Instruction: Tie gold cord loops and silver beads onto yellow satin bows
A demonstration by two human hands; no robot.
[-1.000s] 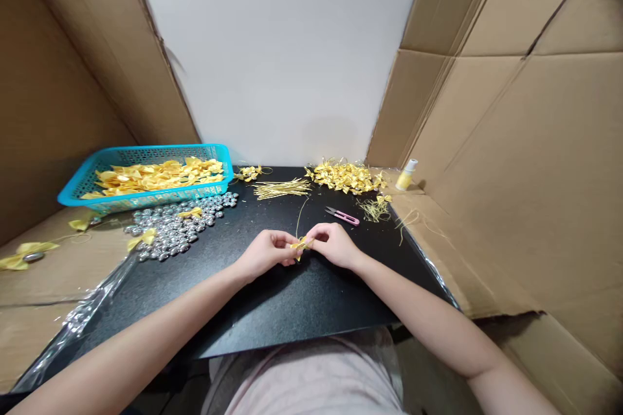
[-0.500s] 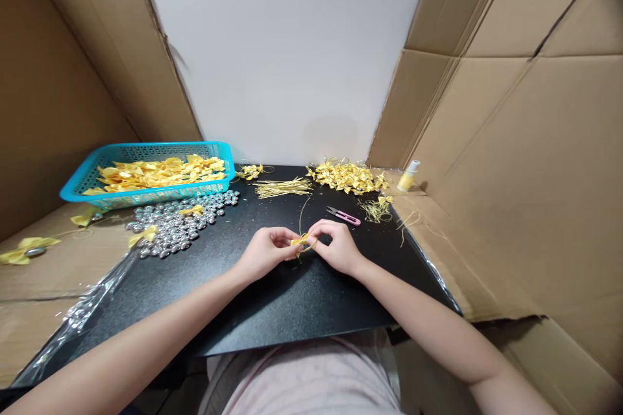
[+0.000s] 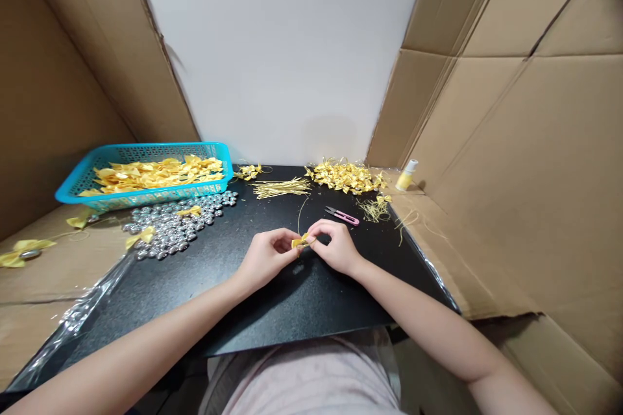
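Above the middle of the black table (image 3: 233, 311), both hands meet at a small yellow ribbon bow (image 3: 298, 242). My left hand (image 3: 270, 256) pinches the bow's left side between thumb and fingertips. My right hand (image 3: 335, 245) is closed at its right side, thumb and forefinger pressed together on the bow or on the cord at it; which one is hidden. A thin gold cord (image 3: 300, 211) curves up from between the hands. Just beyond my right hand lie pink-handled thread snips (image 3: 342, 215).
A blue basket (image 3: 63, 191) of yellow bows stands at the back left, silver beads (image 3: 170, 230) in front. Cut gold cords (image 3: 280, 188) lie at the back centre. Finished-looking bows (image 3: 345, 176), cord scraps (image 3: 374, 209) and a small bottle (image 3: 407, 175) are right. Cardboard walls (image 3: 530, 142) flank the table.
The bow has turned slightly between my fingertips, and more of its yellow ribbon shows. Both hands stay in nearly the same place. The view has shifted a little.
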